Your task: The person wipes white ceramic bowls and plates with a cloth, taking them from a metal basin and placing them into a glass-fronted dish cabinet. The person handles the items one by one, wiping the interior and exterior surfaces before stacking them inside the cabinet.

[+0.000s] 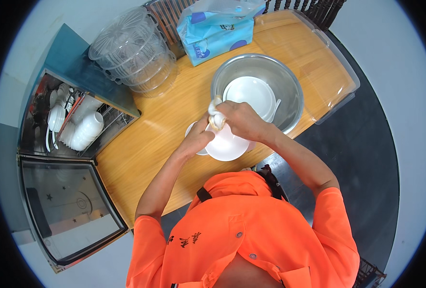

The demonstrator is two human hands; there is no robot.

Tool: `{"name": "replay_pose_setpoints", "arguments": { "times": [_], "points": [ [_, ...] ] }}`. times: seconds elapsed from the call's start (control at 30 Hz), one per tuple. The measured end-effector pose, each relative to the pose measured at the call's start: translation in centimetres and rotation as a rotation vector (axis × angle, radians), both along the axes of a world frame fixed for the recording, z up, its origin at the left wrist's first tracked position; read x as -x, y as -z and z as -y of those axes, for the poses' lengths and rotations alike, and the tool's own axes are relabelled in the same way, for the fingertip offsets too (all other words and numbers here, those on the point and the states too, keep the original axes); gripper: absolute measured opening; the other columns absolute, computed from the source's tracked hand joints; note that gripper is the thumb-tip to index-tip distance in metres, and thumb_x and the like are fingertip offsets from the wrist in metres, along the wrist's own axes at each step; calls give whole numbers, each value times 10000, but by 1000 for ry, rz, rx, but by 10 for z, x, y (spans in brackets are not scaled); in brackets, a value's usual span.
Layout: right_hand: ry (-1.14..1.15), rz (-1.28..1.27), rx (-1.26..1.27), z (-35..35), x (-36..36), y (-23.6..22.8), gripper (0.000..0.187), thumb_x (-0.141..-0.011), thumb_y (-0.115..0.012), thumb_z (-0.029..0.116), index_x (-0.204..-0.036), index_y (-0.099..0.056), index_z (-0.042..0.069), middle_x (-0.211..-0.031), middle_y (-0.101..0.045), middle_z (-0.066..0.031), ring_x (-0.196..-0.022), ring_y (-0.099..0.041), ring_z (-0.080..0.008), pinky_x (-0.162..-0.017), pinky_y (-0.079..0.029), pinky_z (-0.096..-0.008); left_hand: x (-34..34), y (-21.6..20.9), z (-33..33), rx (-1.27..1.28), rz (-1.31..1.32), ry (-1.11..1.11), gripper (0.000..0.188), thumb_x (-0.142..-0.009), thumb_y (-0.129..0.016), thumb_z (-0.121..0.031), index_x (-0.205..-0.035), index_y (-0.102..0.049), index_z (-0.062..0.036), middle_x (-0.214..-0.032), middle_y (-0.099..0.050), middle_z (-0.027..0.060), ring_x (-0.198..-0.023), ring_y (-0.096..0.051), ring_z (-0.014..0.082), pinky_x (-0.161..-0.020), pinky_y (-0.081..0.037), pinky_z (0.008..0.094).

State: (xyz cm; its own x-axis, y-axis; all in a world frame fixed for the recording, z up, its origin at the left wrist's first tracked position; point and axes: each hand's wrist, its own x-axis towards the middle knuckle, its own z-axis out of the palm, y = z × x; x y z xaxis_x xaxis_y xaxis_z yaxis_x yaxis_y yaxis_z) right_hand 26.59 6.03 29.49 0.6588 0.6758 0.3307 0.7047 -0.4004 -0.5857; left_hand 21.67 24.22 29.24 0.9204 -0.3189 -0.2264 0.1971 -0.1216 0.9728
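A small white bowl is in front of me above the near part of the table, its inside turned up towards me. My left hand is closed at the bowl's left side, thumb over its rim; its other fingers are partly hidden. In my right hand is a bunched white cloth with brownish edges, at the bowl's far rim. Another white dish shows partly beneath my left hand. Just beyond my right hand stands a steel basin, holding a larger white bowl and a white spoon.
Clear plastic racks are stacked at the far left, beside a blue tissue pack. A transparent lid lies far right. On the left, a cabinet holds bowls and spoons, its glass door swung outward.
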Motion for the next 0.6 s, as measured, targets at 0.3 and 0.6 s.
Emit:
{"name": "replay_pose_setpoints", "arguments": {
  "times": [0.3, 0.6],
  "points": [
    [221, -376, -19, 28, -13, 1, 330, -654, -646, 94, -951, -611, -45, -803, -632, -220, -764, -634, -335, -673, -486, -377, 32, -47, 3, -741, 1176, 392, 204, -736, -671, -87, -932, -641, -40, -992, -644, 88, -953, -599, 251, -906, -420, 401],
    [269, -1185, -835, 43, -16, -21, 381, -859, -615, 205, -1179, -542, 12, -1028, -622, -119, -934, -618, -183, -750, -514, -305, 37, -34, -10, -42, 91, -70, 139, -774, -693, -49, -890, -679, 26, -879, -700, 98, -723, -658, 172, -653, -512, 301]
  ]
}}
